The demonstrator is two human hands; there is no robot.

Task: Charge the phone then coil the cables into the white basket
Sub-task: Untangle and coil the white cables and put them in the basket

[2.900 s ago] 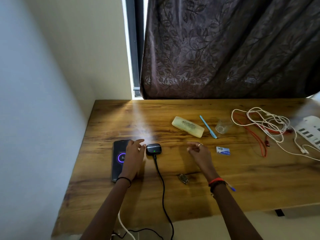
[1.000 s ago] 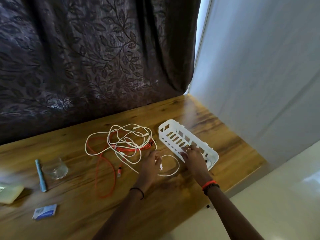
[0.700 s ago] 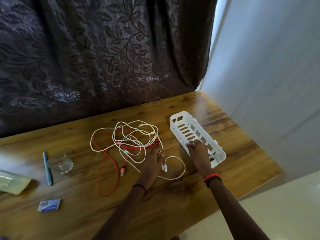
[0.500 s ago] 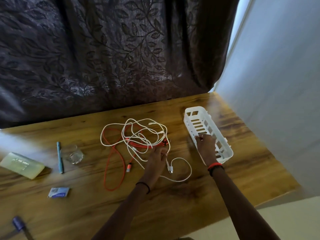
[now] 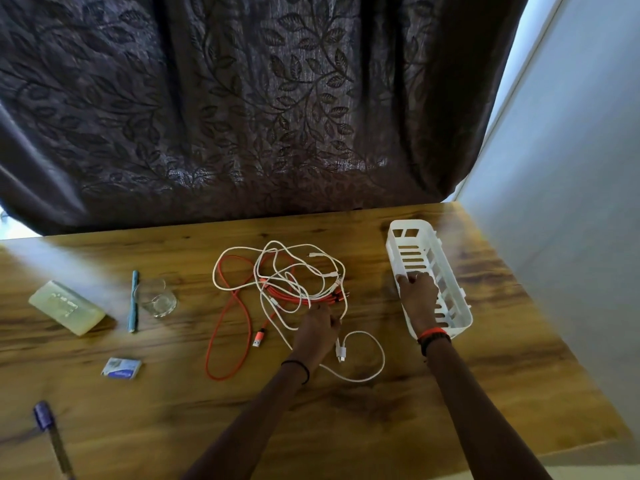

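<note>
A tangle of white cable (image 5: 287, 268) and orange-red cable (image 5: 227, 327) lies in the middle of the wooden table (image 5: 173, 403). My left hand (image 5: 317, 332) rests on the near edge of the tangle, fingers curled around the strands there. One white plug end (image 5: 341, 353) lies loose beside that hand. The long slotted white basket (image 5: 429, 261) stands at the right. My right hand (image 5: 417, 297) grips its near long wall, fingers over the rim. The phone is out of view.
Left of the cables stand a small clear glass (image 5: 157, 299) and a blue pen (image 5: 133, 301). Further left lie a pale yellow case (image 5: 65, 306), a small blue-white packet (image 5: 121, 368) and a purple-capped pen (image 5: 46, 424). A dark curtain (image 5: 242, 98) hangs behind; a wall (image 5: 571, 168) closes the right side.
The view swung from the phone and charger at the left end to the cables and basket. My right hand shifted along the basket's near wall; my left hand stayed on the tangle.
</note>
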